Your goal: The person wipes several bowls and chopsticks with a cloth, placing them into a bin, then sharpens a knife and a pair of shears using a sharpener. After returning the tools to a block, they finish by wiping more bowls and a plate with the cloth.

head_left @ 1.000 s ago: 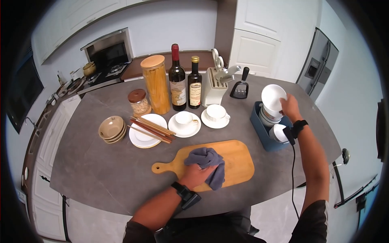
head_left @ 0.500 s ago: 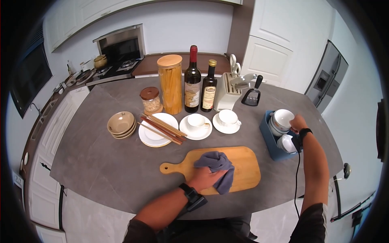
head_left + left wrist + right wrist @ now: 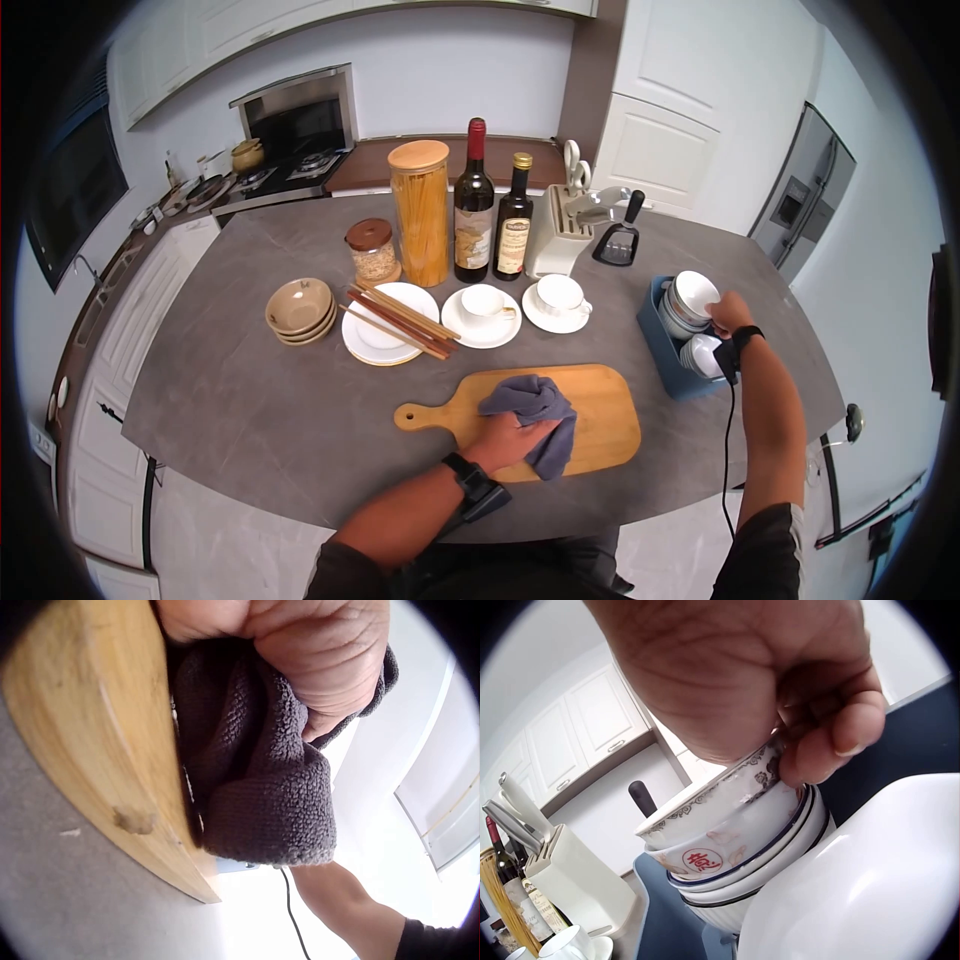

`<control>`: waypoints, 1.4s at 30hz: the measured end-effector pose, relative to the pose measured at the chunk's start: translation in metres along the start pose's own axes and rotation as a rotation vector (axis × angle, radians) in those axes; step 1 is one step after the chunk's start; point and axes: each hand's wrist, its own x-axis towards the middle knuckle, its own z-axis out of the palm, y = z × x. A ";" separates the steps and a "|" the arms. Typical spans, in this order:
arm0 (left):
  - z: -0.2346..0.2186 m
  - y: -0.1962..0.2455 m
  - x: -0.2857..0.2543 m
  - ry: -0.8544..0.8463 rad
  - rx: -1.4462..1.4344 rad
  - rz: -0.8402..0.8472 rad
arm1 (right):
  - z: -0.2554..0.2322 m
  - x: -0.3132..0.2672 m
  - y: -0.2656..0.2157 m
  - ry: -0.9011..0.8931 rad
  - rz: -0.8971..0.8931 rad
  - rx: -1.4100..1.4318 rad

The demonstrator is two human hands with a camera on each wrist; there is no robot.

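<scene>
My left hand (image 3: pixel 512 440) grips a crumpled grey-purple towel (image 3: pixel 545 405) on a wooden cutting board (image 3: pixel 605 410). In the left wrist view, thick folds of the towel (image 3: pixel 274 817) bunch under the palm beside the board's edge. Over on the right, my right hand (image 3: pixel 733 314) pinches the rim of a white bowl (image 3: pixel 694 292), the top one of a stack in a blue bin (image 3: pixel 662 345). A dark floral band runs round this bowl (image 3: pixel 727 795) in the right wrist view. Below it sit several more bowls, one with a red mark (image 3: pixel 703 861). More white bowls (image 3: pixel 703 355) lean in the bin's near end.
Behind the board stand two cups on saucers (image 3: pixel 490 325), white plates (image 3: pixel 375 340) with chopsticks (image 3: pixel 405 322) across them, and brown bowls (image 3: pixel 300 305). Farther back are a pasta jar (image 3: pixel 420 220), an oats jar (image 3: pixel 372 255), two bottles (image 3: pixel 473 230), a knife block (image 3: pixel 556 240) and a spatula (image 3: pixel 617 243).
My right hand has lowered the white bowl from above the bin onto the stack inside. The left hand stays on the towel. The head view has shifted, moving the scene slightly right.
</scene>
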 end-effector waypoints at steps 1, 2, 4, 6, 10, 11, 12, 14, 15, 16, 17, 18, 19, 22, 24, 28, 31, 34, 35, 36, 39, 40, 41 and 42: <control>0.000 0.002 0.001 0.008 0.007 -0.005 | 0.000 -0.002 0.001 0.007 0.010 0.001; 0.001 0.004 0.001 -0.002 0.003 -0.002 | 0.001 -0.004 0.000 0.015 0.008 0.014; 0.001 0.011 0.002 -0.009 0.019 0.036 | 0.003 -0.003 0.001 0.033 -0.001 0.019; -0.001 0.015 0.002 -0.023 0.036 0.045 | 0.011 0.007 0.010 0.059 -0.004 0.034; -0.002 0.011 0.001 -0.017 0.046 0.067 | 0.008 0.008 0.006 0.079 -0.008 0.010; -0.002 0.009 0.001 -0.018 0.046 0.068 | 0.008 0.006 0.004 0.080 -0.007 0.010; -0.001 0.005 0.001 -0.014 0.059 0.055 | 0.006 0.005 0.002 0.082 0.012 0.021; -0.001 0.005 0.001 -0.013 0.071 0.042 | 0.002 0.003 -0.001 0.084 0.033 0.032; -0.002 0.005 0.001 -0.013 0.064 0.039 | 0.000 0.002 -0.002 0.071 0.027 -0.002; -0.002 0.009 0.002 -0.012 0.057 0.035 | -0.002 0.002 -0.004 0.057 0.021 -0.036; -0.002 0.012 0.002 -0.013 0.057 0.034 | -0.002 0.002 -0.007 0.056 0.023 -0.036; -0.002 0.015 0.002 -0.014 0.040 0.036 | -0.003 0.002 -0.008 0.068 0.030 -0.047; -0.001 0.017 0.002 -0.017 0.021 0.039 | -0.003 -0.001 -0.008 0.081 0.040 -0.058; -0.001 0.012 0.003 -0.029 -0.019 0.042 | -0.005 -0.012 -0.007 0.092 0.003 -0.027; -0.002 0.012 0.003 -0.029 0.027 0.053 | -0.008 -0.018 -0.012 0.094 0.006 -0.018; -0.003 0.017 0.003 -0.038 0.063 0.070 | 0.004 -0.006 0.010 0.589 -0.226 -0.293; -0.002 0.027 0.003 -0.047 -0.009 0.023 | -0.019 -0.040 -0.022 0.520 -0.198 -0.213; 0.002 0.031 0.005 -0.018 -0.008 0.036 | -0.015 -0.086 -0.055 0.542 -0.438 -0.095; 0.001 0.028 0.005 -0.001 0.005 0.056 | -0.010 -0.105 -0.070 0.479 -0.462 -0.090; 0.000 0.024 0.004 0.001 0.006 0.062 | -0.010 -0.140 -0.092 0.348 -0.448 -0.020; -0.003 0.018 0.000 -0.008 0.044 0.013 | 0.038 -0.184 -0.102 0.174 -0.624 0.041; -0.002 0.020 0.000 0.007 0.059 0.024 | 0.058 -0.194 -0.102 0.121 -0.637 0.055; -0.002 0.023 0.001 0.020 0.076 0.033 | 0.074 -0.209 -0.105 0.088 -0.658 0.036; -0.002 0.026 0.001 0.025 0.080 0.048 | 0.086 -0.223 -0.108 -0.013 -0.600 0.075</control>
